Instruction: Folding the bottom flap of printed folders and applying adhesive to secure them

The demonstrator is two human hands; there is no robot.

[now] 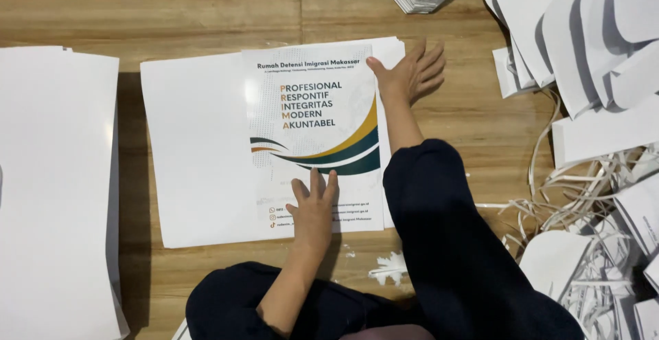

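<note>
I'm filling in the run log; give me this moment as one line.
left hand: flat on printed sheet | right hand: flat at sheet's top right corner | sheet: on white stack

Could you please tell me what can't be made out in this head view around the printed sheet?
- Printed sheet: its lower lines lie under the left hand.
- Right hand: palm down on the sheet's corner, so the corner beneath is hidden.
- White stack: cut off by the left edge.
- Paper strips: tangled, count unclear.
</note>
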